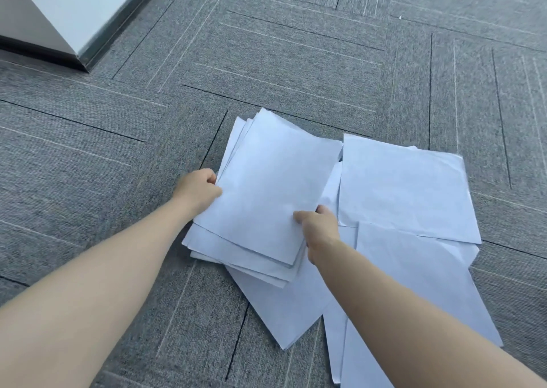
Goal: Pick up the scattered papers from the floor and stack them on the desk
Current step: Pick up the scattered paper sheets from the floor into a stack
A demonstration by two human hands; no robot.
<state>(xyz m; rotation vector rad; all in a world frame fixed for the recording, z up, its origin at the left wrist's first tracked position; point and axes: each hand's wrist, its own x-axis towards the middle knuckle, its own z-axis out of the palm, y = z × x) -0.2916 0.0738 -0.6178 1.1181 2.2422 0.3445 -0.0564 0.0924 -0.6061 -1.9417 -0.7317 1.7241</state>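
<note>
- Left hand (199, 188): fingers curled, gripping left edge of gathered paper stack (260, 192).
- Stack held between both hands, low over grey carpet (88, 151).
- Right hand (318, 225): pinching stack's lower right edge.
- Loose sheets (408, 186) lie on the carpet, right.

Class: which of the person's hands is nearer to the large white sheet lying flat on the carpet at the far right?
The right. The right hand pinches the gathered stack of white paper sheets just beside that large white sheet; the left hand grips the stack's opposite edge.
</note>
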